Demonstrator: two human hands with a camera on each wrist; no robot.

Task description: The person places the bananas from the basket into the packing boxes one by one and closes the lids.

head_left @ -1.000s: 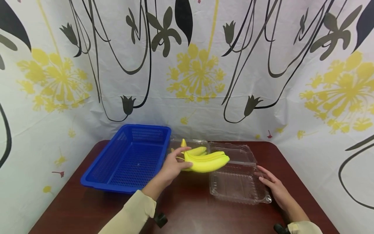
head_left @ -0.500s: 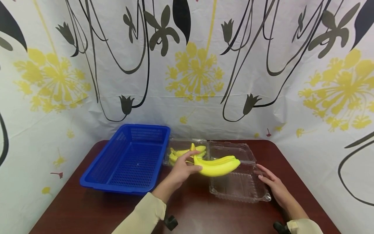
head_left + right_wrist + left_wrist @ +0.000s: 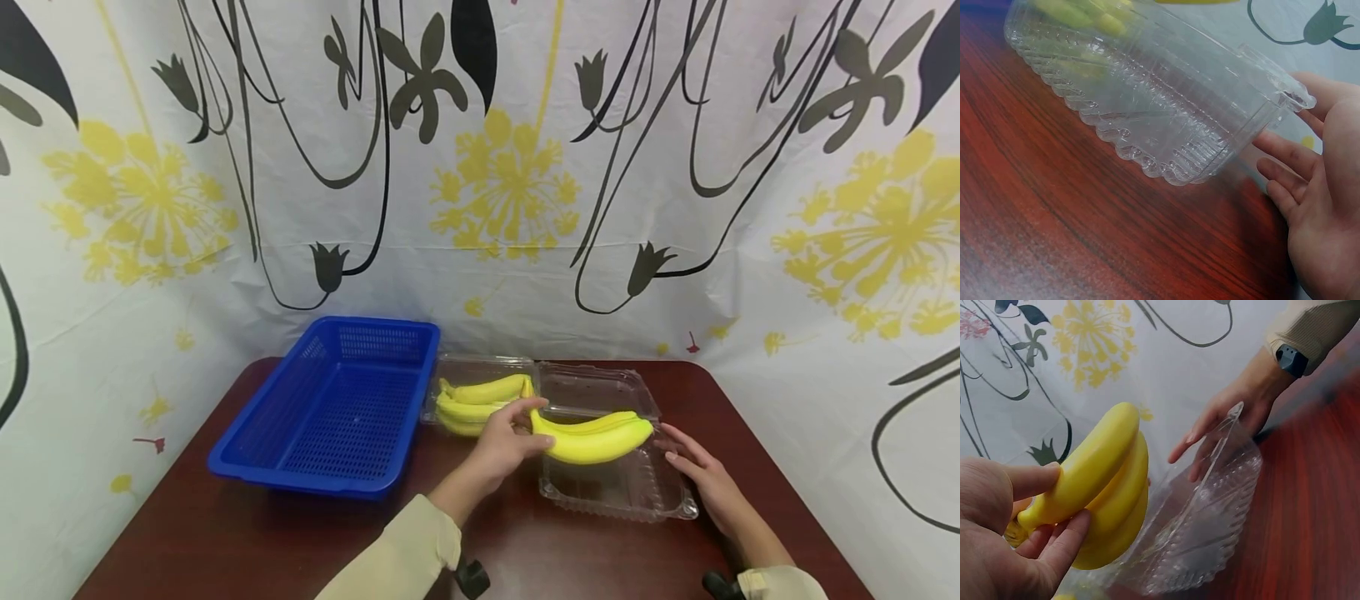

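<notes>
My left hand (image 3: 504,443) holds a bunch of yellow bananas (image 3: 596,442) by its stem end, thumb on one side and fingers on the other. The bunch lies level over a clear plastic clamshell box (image 3: 600,500), whose lid (image 3: 592,385) is folded back behind it. In the left wrist view, several bananas (image 3: 1100,472) of the bunch show side by side. My right hand (image 3: 708,479) rests at the box's right side with its fingers loosely extended. The right wrist view shows these fingers (image 3: 1291,153) outside the clear wall, near the rim corner.
A blue perforated basket (image 3: 300,481) stands on the left of the dark red table (image 3: 247,533). Between it and the folded-back lid is another clear plastic box (image 3: 487,367) with yellow bananas (image 3: 465,410) in it. A patterned cloth (image 3: 480,208) hangs behind the table.
My left hand has carried the banana bunch rightward, from in front of the back box to over the front clamshell. My right hand has stayed at the box's side.
</notes>
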